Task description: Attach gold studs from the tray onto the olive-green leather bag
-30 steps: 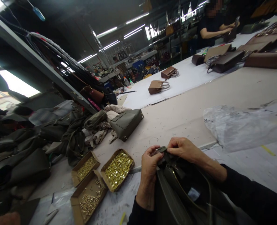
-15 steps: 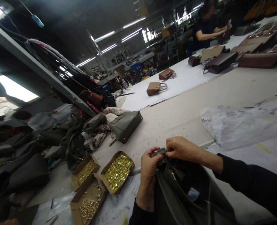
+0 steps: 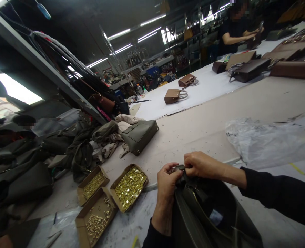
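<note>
The left hand [image 3: 168, 182] and the right hand [image 3: 200, 164] meet at the near edge of the work table [image 3: 209, 117], fingertips of both pinched shut on a small dark tab [image 3: 180, 168] at the top rim of an olive-green handbag [image 3: 206, 213]. The bag stands open-mouthed against the person's body, its gold zipper teeth showing just below the left thumb.

Left of the hands lie three open cardboard boxes [image 3: 128, 186] of brass hardware, touching one another. Farther left is a heap of dark green bag parts [image 3: 72, 151], with a finished olive handbag [image 3: 140, 135] lying tilted at its right edge. To the right a crumpled clear plastic bag [image 3: 268, 141] rests on the table. Far across, two tan handbags [image 3: 173, 95] sit on white sheeting, and beyond the brown bags [image 3: 247, 67] another person [image 3: 232, 31] works at the far end.
</note>
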Action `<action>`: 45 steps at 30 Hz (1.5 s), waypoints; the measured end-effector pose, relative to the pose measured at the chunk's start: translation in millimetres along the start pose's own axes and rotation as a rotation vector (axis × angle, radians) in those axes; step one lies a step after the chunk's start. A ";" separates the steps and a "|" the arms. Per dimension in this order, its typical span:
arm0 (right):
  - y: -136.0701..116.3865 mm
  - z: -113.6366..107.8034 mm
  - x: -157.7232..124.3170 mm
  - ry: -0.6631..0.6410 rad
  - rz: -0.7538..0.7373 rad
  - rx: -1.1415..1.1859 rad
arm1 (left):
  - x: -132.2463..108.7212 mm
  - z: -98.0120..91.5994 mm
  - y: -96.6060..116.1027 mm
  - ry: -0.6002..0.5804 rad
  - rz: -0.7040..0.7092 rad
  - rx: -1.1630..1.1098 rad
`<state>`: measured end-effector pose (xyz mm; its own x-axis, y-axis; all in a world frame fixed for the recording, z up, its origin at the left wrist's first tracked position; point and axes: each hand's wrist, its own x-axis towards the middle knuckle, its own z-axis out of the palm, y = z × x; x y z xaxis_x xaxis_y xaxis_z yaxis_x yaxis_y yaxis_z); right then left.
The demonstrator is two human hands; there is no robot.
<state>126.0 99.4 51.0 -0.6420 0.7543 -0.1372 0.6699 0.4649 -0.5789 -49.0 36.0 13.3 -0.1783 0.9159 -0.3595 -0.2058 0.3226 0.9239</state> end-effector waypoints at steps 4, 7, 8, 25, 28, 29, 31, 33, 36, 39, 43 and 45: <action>13.7 -3.6 4.2 -0.093 -0.052 0.063 | -1.4 -0.9 1.2 -0.034 -0.021 -0.022; 20.7 -5.7 9.0 -0.130 -0.075 0.093 | -3.4 -1.1 3.2 -0.037 -0.027 -0.035; 21.2 -5.7 9.6 -0.131 -0.077 0.096 | -3.8 -1.2 3.6 -0.034 -0.025 -0.032; -4.7 16.4 -5.5 0.098 -0.074 -0.038 | -4.0 1.1 4.2 0.029 0.039 0.108; 0.7 19.1 -7.1 0.145 -0.063 0.028 | -3.5 1.4 2.2 0.035 0.044 0.096; 2.3 20.0 -7.4 0.161 -0.051 0.055 | -3.6 1.5 2.1 0.034 0.045 0.092; 4.5 21.5 -7.7 0.193 -0.023 0.108 | -4.0 1.8 2.9 0.026 0.041 0.090; 5.5 22.7 -7.7 0.225 0.007 0.153 | -4.5 2.8 4.6 0.021 0.043 0.108; 5.9 24.0 -7.6 0.269 0.046 0.201 | -4.4 5.9 7.0 0.042 0.074 0.183; 6.7 25.2 -7.9 0.291 0.057 0.236 | -2.8 10.0 7.7 0.075 0.103 0.253; 10.3 28.8 -8.9 0.312 0.058 0.272 | -0.6 13.2 7.0 0.090 0.103 0.250; 13.2 30.8 -9.2 0.325 0.056 0.293 | -0.3 13.5 6.8 0.094 0.101 0.229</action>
<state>129.2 84.3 19.8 -0.4256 0.9030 0.0586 0.5357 0.3037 -0.7879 -37.4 41.1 21.5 -0.2773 0.9237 -0.2644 0.0384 0.2856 0.9576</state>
